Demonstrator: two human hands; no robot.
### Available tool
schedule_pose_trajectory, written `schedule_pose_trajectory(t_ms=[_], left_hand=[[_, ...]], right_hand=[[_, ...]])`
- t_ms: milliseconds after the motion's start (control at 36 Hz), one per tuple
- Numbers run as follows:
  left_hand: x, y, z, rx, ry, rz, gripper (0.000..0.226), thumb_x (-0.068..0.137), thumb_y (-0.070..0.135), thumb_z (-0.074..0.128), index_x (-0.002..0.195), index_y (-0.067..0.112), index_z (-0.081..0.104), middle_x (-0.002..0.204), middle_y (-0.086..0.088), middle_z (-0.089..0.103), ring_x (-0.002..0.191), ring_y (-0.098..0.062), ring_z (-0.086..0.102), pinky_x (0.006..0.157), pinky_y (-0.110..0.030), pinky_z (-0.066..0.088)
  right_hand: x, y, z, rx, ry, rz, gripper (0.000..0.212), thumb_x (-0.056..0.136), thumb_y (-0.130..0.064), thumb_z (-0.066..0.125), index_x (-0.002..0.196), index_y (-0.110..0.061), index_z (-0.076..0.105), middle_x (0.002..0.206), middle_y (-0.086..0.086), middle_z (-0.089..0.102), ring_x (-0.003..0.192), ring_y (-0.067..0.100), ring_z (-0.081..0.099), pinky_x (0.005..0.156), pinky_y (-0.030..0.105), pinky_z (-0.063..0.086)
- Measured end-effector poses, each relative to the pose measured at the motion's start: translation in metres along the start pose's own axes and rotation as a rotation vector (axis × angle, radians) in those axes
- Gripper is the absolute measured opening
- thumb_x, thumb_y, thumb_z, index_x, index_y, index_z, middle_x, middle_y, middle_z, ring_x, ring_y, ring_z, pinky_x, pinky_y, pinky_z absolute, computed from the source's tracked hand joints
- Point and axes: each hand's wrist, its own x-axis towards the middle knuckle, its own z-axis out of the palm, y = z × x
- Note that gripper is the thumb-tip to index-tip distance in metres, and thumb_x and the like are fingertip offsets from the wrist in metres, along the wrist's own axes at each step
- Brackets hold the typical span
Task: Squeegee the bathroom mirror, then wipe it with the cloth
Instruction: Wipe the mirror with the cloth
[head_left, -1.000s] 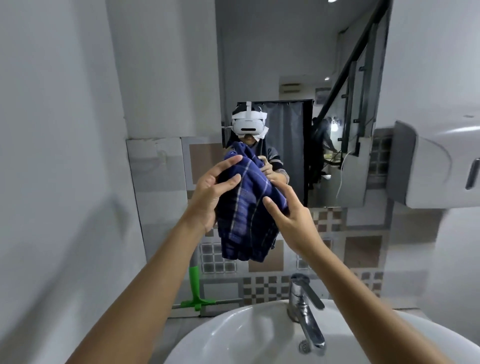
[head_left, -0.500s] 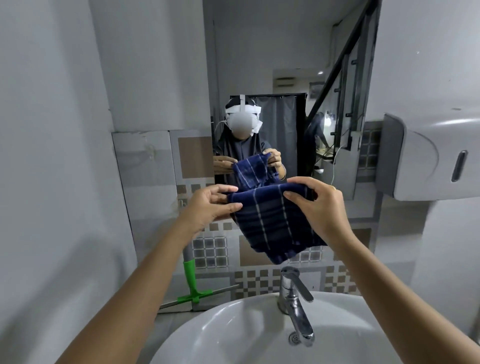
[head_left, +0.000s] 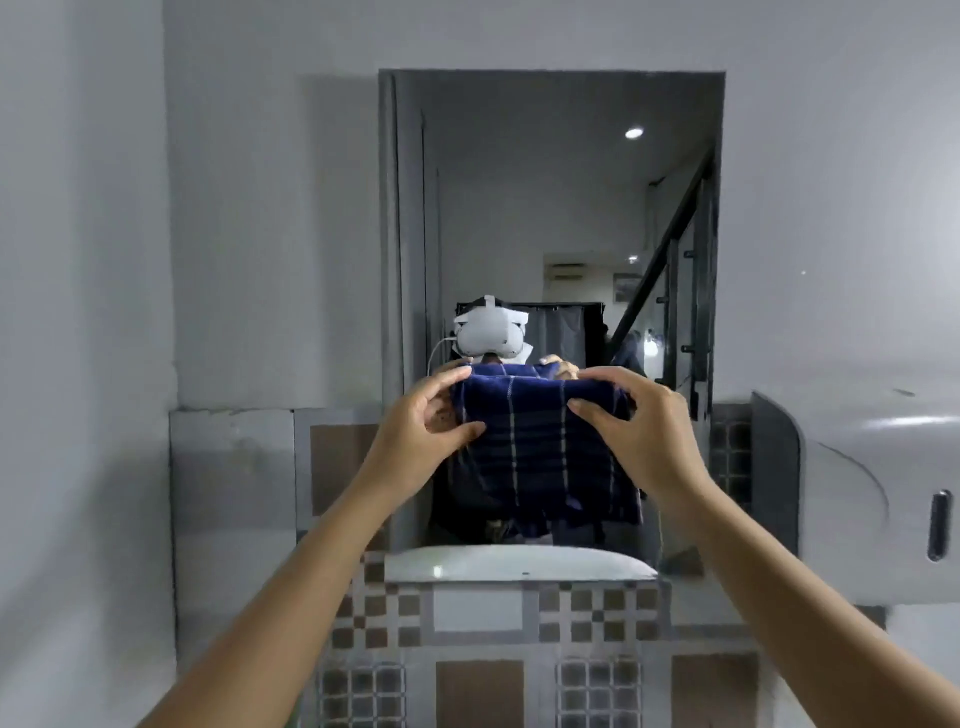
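Head view: the cloth (head_left: 540, 447) was a bunched wad half a second back; it now hangs opened out as a flat panel, folded over along its top edge, and it has come up from over the basin to sit in front of the lower half of the mirror (head_left: 550, 208). The view has lifted with it, so the tap and squeegee are out of sight. That reads as the wiping stage about to begin — the cloth is shaped for the glass, though I cannot tell whether it touches the glass yet.

The left hand (head_left: 415, 441) pinches the cloth's upper left corner, thumb underneath and fingers curled over the fold. The right hand (head_left: 649, 436) does the same at the upper right corner, its grip pressed onto the fabric. Both grips hold nothing else — the cloth hangs free below them, its hem just above the mirror's bottom edge
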Motion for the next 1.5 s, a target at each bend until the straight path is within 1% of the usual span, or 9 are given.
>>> schedule_pose_trajectory(t_ms=[111, 250, 472, 611, 778, 889, 1083, 1278, 1500], left_hand=[[0.073, 0.033, -0.024, 0.099, 0.132, 0.142, 0.056, 0.079, 0.009, 0.069, 0.129, 0.021, 0.047, 0.120, 0.001, 0.060, 0.108, -0.009, 0.058, 0.096, -0.027, 0.047], [0.155, 0.071, -0.051, 0.249, 0.265, 0.278, 0.053, 0.083, 0.007, 0.063, 0.132, 0.014, 0.043, 0.129, -0.005, 0.050, 0.112, -0.010, 0.049, 0.098, -0.022, 0.041], [0.225, 0.081, -0.076, 0.476, 0.293, 0.371, 0.055, 0.087, 0.021, 0.060, 0.137, 0.008, 0.039, 0.136, -0.013, 0.043, 0.125, -0.024, 0.042, 0.108, -0.033, 0.033], [0.240, 0.066, -0.074, 0.599, 0.321, 0.416, 0.057, 0.088, 0.020, 0.059, 0.137, 0.004, 0.036, 0.143, -0.013, 0.034, 0.131, -0.024, 0.034, 0.094, -0.008, 0.018], [0.241, 0.050, -0.069, 0.703, 0.357, 0.471, 0.057, 0.090, 0.025, 0.055, 0.139, 0.007, 0.033, 0.147, -0.012, 0.028, 0.134, -0.025, 0.031, 0.106, -0.027, 0.026], [0.240, 0.052, -0.069, 0.769, 0.341, 0.464, 0.058, 0.092, 0.025, 0.052, 0.141, 0.007, 0.028, 0.148, -0.011, 0.025, 0.133, -0.024, 0.030, 0.106, -0.029, 0.027], [0.242, 0.057, -0.074, 0.817, 0.287, 0.448, 0.048, 0.090, 0.021, 0.051, 0.134, 0.006, 0.038, 0.138, -0.010, 0.034, 0.124, -0.026, 0.038, 0.099, -0.033, 0.035], [0.233, 0.051, -0.089, 0.796, 0.188, 0.465, 0.057, 0.093, 0.024, 0.049, 0.143, 0.014, 0.025, 0.151, -0.007, 0.022, 0.137, -0.022, 0.026, 0.108, -0.031, 0.026], [0.174, -0.022, -0.077, 0.807, 0.235, 0.526, 0.056, 0.099, 0.031, 0.031, 0.146, 0.015, 0.004, 0.155, 0.000, -0.004, 0.141, -0.007, -0.006, 0.115, -0.022, 0.005]], right_hand=[[0.081, -0.029, -0.003, -0.005, 0.063, -0.144, 0.023, 0.083, -0.019, 0.068, 0.105, -0.019, 0.067, 0.088, -0.014, 0.063, 0.079, -0.005, 0.055, 0.069, 0.000, 0.041], [0.177, -0.064, 0.000, 0.007, 0.136, -0.260, 0.024, 0.084, -0.018, 0.066, 0.107, -0.015, 0.067, 0.094, -0.007, 0.067, 0.081, 0.001, 0.057, 0.069, -0.001, 0.040], [0.260, -0.085, 0.016, -0.037, 0.190, -0.353, 0.022, 0.083, -0.009, 0.065, 0.105, -0.010, 0.067, 0.100, 0.003, 0.069, 0.085, 0.010, 0.055, 0.077, 0.013, 0.038], [0.273, -0.077, 0.033, -0.065, 0.223, -0.334, 0.020, 0.082, -0.009, 0.065, 0.103, -0.009, 0.066, 0.099, 0.005, 0.068, 0.088, 0.017, 0.057, 0.083, 0.026, 0.046], [0.270, -0.070, 0.038, -0.131, 0.310, -0.276, 0.027, 0.079, -0.018, 0.069, 0.104, -0.011, 0.064, 0.103, 0.007, 0.063, 0.088, 0.014, 0.050, 0.073, 0.017, 0.032], [0.255, -0.076, 0.039, -0.186, 0.373, -0.206, 0.046, 0.081, -0.022, 0.068, 0.122, -0.008, 0.054, 0.122, 0.010, 0.046, 0.112, 0.023, 0.042, 0.082, 0.022, 0.033], [0.216, -0.090, 0.079, -0.063, 0.369, -0.471, 0.036, 0.089, -0.008, 0.052, 0.125, -0.004, 0.055, 0.128, 0.009, 0.053, 0.118, 0.020, 0.048, 0.097, 0.017, 0.034], [0.227, -0.064, 0.102, -0.308, 0.075, -0.344, 0.054, 0.099, -0.039, 0.029, 0.148, -0.031, 0.009, 0.158, -0.006, -0.002, 0.145, 0.019, 0.010, 0.113, 0.033, 0.020], [0.247, -0.070, 0.115, -0.547, 0.130, -0.324, 0.065, 0.093, -0.057, 0.011, 0.148, -0.027, -0.008, 0.157, 0.005, -0.016, 0.145, 0.018, -0.010, 0.116, 0.034, -0.007]])
